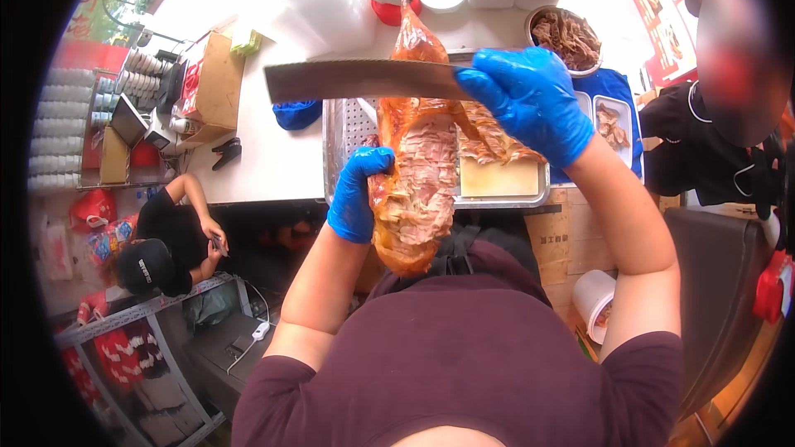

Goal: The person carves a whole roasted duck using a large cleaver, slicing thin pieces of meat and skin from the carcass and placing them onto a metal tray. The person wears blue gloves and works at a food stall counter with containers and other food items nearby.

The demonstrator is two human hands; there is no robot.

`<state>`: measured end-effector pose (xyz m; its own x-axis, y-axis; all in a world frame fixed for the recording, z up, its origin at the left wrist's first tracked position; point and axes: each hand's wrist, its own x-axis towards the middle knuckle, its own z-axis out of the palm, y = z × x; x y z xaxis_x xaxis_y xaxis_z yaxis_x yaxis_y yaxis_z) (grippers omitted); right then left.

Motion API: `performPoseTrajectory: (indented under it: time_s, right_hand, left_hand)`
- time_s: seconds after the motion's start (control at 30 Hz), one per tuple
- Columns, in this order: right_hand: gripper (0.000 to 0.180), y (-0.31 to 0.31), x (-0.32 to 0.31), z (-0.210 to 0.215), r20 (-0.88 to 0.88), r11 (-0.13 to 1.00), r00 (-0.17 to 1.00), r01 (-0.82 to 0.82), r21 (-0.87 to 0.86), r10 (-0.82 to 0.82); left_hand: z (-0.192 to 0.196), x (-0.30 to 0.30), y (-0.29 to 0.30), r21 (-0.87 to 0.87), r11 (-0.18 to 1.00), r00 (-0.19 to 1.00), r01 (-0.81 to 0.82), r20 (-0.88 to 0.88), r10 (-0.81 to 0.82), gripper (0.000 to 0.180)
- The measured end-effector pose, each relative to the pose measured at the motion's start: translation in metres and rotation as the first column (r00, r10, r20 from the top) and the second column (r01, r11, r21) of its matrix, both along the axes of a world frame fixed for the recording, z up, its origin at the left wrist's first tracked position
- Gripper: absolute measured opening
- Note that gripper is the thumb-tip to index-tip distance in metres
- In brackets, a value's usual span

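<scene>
Gloved in blue, my left hand (358,192) grips the side of a roast duck (424,170), which is held neck upward over the table's near edge. Its skin is glossy orange-brown, and the carved front shows pale, ridged meat. My gloved right hand (538,106) is closed around a knife, whose handle is hidden by the fingers. The knife's long, wide blade (356,81) points left across the duck's upper part. Behind the duck is a perforated metal tray (344,120). Sliced meat with browned skin (497,145) lies there by a pale yellow cutting board (501,180).
A metal bowl of meat (566,37) and a white dish of meat pieces (613,122) stand right. Left are a cardboard box (217,83) and stacked white containers (62,128). One person (170,236) sits left with a phone; another (712,136) is at right. A bucket (592,294) is below.
</scene>
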<state>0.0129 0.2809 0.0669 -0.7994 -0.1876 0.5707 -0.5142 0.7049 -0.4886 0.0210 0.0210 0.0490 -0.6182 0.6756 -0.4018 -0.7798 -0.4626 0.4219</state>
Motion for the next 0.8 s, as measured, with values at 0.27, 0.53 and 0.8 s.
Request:
performPoseTrajectory:
  time_s: [0.27,0.53,0.8]
  right_hand:
    - [0.028,-0.009,-0.009,0.014,-0.063,0.996,0.997,-0.042,0.083,0.047]
    - [0.024,0.005,-0.009,0.007,-0.116,0.983,0.992,-0.033,0.178,0.055]
    - [0.026,-0.004,-0.013,0.009,-0.093,0.982,0.984,-0.140,0.129,0.152]
  left_hand:
    - [0.007,-0.001,-0.001,-0.003,1.000,0.996,0.010,-0.085,-0.010,0.062]
    - [0.013,0.000,-0.010,0.012,1.000,1.000,-0.023,0.018,0.022,0.060]
    - [0.020,-0.008,-0.004,0.051,0.998,0.997,0.046,0.065,-0.049,0.052]
